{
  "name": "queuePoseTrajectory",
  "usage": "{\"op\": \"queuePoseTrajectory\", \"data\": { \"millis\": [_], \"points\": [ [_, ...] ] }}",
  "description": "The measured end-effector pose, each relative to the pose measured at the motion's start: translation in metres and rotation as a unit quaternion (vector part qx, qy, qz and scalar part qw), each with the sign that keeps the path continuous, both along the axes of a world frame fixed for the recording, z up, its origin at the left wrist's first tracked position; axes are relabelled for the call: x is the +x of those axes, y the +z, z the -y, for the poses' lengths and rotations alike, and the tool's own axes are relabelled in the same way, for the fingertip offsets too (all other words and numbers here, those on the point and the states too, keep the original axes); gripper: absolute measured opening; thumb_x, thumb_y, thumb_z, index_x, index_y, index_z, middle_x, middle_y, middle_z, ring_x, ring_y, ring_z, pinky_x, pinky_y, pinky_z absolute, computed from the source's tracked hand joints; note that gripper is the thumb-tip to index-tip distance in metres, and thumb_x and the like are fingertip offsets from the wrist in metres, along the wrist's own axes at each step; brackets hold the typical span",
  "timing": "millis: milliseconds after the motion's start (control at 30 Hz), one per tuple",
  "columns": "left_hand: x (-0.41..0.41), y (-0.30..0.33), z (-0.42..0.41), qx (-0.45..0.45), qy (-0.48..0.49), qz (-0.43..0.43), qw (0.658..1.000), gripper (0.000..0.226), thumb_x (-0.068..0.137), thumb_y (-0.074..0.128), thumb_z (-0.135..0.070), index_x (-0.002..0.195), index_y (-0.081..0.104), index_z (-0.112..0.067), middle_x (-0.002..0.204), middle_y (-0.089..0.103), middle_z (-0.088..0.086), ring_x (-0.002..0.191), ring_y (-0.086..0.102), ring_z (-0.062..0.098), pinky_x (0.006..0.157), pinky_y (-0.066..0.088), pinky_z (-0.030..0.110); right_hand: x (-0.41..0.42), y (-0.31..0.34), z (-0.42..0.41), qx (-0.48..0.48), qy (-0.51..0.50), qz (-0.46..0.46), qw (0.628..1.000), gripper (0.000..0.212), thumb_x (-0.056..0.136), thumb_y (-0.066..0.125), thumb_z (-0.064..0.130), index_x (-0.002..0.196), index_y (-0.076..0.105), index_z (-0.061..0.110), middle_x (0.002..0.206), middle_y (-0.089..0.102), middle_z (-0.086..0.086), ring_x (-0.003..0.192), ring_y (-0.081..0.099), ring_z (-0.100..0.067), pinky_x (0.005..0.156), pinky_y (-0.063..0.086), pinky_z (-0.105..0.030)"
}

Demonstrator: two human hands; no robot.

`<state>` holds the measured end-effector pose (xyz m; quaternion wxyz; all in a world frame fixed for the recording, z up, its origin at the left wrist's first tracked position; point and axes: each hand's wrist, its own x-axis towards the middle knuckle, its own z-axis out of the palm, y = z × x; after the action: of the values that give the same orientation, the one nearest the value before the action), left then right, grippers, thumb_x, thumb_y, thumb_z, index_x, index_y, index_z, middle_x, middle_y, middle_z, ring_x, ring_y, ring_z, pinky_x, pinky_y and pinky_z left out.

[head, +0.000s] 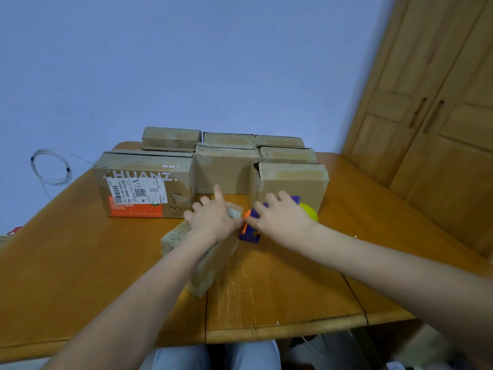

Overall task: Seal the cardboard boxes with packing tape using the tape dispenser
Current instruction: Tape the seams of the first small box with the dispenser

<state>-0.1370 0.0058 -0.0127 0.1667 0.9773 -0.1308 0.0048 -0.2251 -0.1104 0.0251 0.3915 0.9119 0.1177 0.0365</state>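
— Wooden table, blue wall behind, boxes stacked along the far edge. Where's the work?

— Near centre: a small cardboard box lies under the left hand, fingers spread and pressing its top. Just right of it, the right hand curls round the purple tape dispenser at the box's far end.

— Advice?

— Keep the flaps pressed flat — pull the tape straight along the seam.

— Contents?

— Every box is closed; can't tell.
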Motion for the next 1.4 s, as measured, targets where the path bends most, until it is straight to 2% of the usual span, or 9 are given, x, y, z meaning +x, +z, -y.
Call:
{"op": "queuePoseTrajectory", "data": {
  "millis": [333,500,633,733,833,933,1067,1167,1400],
  "points": [
    [0.008,0.0,-0.015,-0.032,-0.055,-0.009,0.998,0.107,0.078,0.061,-0.063,0.153,-0.005,-0.023,0.143,0.039,0.015,0.13,0.04,0.036,0.102,0.034,0.054,0.003,-0.012,0.044,0.157,-0.122,-0.022,0.98,0.048,0.098,0.039,0.009,0.139,0.043,0.033,0.125,0.05,-0.006,0.113,0.049,-0.032,0.083,0.04,-0.037],
    [0.012,-0.003,-0.027,-0.001,-0.141,0.016,0.99,0.107,0.076,0.061,-0.063,0.152,-0.006,-0.029,0.14,0.044,0.009,0.126,0.045,0.03,0.104,0.034,0.053,0.008,-0.046,0.097,0.533,-0.201,-0.019,0.822,0.065,0.081,0.047,-0.011,0.133,0.055,0.027,0.099,0.052,-0.003,0.099,0.055,-0.029,0.068,0.039,-0.027],
    [0.019,0.001,-0.039,0.026,-0.23,0.009,0.973,0.111,0.074,0.063,-0.065,0.151,-0.01,-0.032,0.143,0.045,0.008,0.127,0.047,0.027,0.112,0.028,0.054,0.012,-0.07,0.108,0.63,-0.252,-0.035,0.733,0.053,0.077,0.067,-0.004,0.125,0.062,0.019,0.106,0.067,-0.002,0.098,0.062,-0.019,0.078,0.051,-0.027],
    [0.019,0.012,-0.042,0.073,-0.269,0.01,0.96,0.112,0.075,0.066,-0.063,0.151,-0.01,-0.033,0.147,0.042,0.007,0.136,0.037,0.026,0.117,0.012,0.055,0.013,-0.077,0.11,0.615,-0.253,-0.028,0.747,0.055,0.076,0.07,-0.002,0.126,0.061,0.019,0.116,0.067,-0.003,0.105,0.061,-0.018,0.08,0.047,-0.022],
    [0.018,0.021,-0.044,0.092,-0.291,-0.008,0.952,0.111,0.076,0.068,-0.058,0.151,-0.011,-0.035,0.148,0.039,0.006,0.137,0.032,0.026,0.118,0.008,0.054,0.015,-0.069,0.1,0.519,-0.253,-0.013,0.816,0.076,0.077,0.054,-0.001,0.146,0.037,0.027,0.144,0.047,-0.002,0.13,0.044,-0.023,0.1,0.043,-0.036],
    [0.018,0.018,-0.044,0.082,-0.297,-0.031,0.951,0.113,0.076,0.069,-0.058,0.15,-0.014,-0.037,0.152,0.034,0.007,0.14,0.029,0.026,0.117,0.009,0.053,0.012,-0.055,0.067,0.509,-0.153,0.079,0.843,0.078,0.078,0.052,-0.001,0.148,0.031,0.028,0.144,0.038,0.005,0.137,0.028,-0.019,0.114,0.024,-0.044],
    [0.017,0.004,-0.046,0.035,-0.277,-0.004,0.96,0.115,0.073,0.067,-0.067,0.153,-0.007,-0.029,0.158,0.025,0.004,0.144,0.022,0.022,0.119,0.004,0.041,0.01,-0.056,0.015,0.717,0.05,0.129,0.683,0.069,0.08,0.049,-0.013,0.136,0.049,0.028,0.136,0.044,0.013,0.129,0.037,0.0,0.106,0.033,-0.016],
    [0.016,0.001,-0.05,0.006,-0.271,-0.006,0.963,0.116,0.071,0.071,-0.063,0.154,0.001,-0.021,0.155,0.029,0.004,0.14,0.027,0.022,0.115,0.019,0.035,0.02,-0.087,-0.007,0.762,0.09,0.143,0.626,0.069,0.075,0.043,-0.007,0.135,0.05,0.026,0.139,0.044,0.013,0.133,0.034,0.002,0.11,0.027,-0.014],
    [0.016,-0.001,-0.052,0.005,-0.283,-0.01,0.959,0.113,0.07,0.072,-0.064,0.154,0.008,-0.02,0.157,0.026,0.002,0.141,0.025,0.019,0.113,0.021,0.031,0.037,-0.131,-0.01,0.758,0.138,0.219,0.599,0.066,0.081,0.038,-0.011,0.133,0.051,0.028,0.139,0.048,0.021,0.136,0.035,-0.006,0.111,0.023,-0.016]
  ]
}}
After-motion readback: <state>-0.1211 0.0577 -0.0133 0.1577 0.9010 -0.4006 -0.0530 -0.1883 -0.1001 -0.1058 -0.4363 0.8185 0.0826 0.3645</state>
